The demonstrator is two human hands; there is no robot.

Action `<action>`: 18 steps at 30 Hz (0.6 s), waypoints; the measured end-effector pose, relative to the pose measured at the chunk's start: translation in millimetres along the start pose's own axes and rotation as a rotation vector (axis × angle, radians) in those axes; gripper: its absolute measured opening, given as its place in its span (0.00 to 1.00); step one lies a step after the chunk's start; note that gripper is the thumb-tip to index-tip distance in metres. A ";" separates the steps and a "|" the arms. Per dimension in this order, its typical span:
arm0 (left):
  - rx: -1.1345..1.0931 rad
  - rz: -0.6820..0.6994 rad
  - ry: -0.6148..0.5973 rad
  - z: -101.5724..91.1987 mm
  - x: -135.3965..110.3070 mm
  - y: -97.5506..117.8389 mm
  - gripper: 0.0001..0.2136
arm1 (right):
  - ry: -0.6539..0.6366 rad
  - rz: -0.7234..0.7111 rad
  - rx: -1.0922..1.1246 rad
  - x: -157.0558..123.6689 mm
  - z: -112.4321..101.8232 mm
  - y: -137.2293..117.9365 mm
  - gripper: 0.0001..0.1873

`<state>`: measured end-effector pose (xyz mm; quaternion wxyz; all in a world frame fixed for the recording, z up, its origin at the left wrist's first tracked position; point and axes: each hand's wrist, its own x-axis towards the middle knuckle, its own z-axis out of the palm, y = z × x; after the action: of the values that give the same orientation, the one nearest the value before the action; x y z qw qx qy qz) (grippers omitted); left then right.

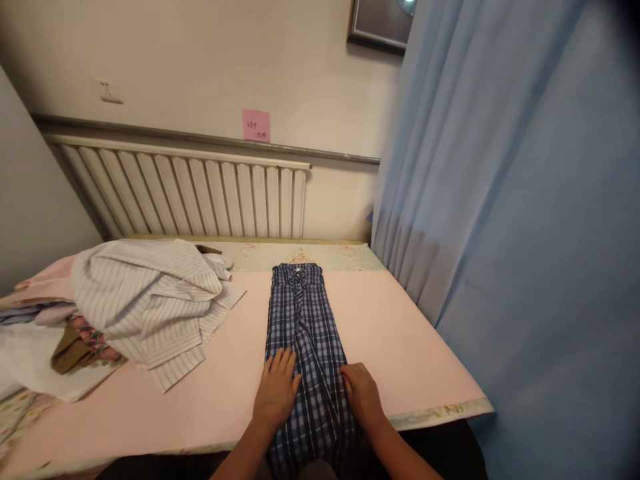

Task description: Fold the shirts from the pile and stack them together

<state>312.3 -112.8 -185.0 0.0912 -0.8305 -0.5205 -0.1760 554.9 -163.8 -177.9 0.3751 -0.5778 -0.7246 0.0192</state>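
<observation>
A dark blue plaid shirt (303,313) lies folded into a long narrow strip on the pink sheet (395,333), collar at the far end. My left hand (277,390) rests flat on the shirt's near left side, fingers stretched out and together. My right hand (361,390) lies on the shirt's near right edge, fingers curled down onto the cloth; whether it grips the edge is unclear. The near end of the shirt hangs over the bed's front edge between my forearms.
A heap of clothes, topped by a white striped shirt (150,293), covers the left of the bed. A white radiator (190,193) lines the far wall, with a pink note (256,125) above. A blue curtain (500,200) hangs close on the right.
</observation>
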 end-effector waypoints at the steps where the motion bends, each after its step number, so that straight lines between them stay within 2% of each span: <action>1: 0.000 -0.002 0.000 -0.5 0.0 0.1 0.23 | -0.004 0.018 0.014 4.2 -0.9 1.0 0.14; 8: 0.005 0.003 -0.006 -4.2 -0.3 0.6 0.23 | -0.106 0.174 0.066 22.8 0.6 8.7 0.08; 18: -0.004 0.004 -0.005 -6.4 0.0 1.3 0.23 | -0.054 0.093 0.180 9.1 -1.7 9.5 0.10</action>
<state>312.1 -115.5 -179.0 0.0884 -0.8322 -0.5187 -0.1746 563.2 -153.7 -176.3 0.4045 -0.5741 -0.7022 0.1170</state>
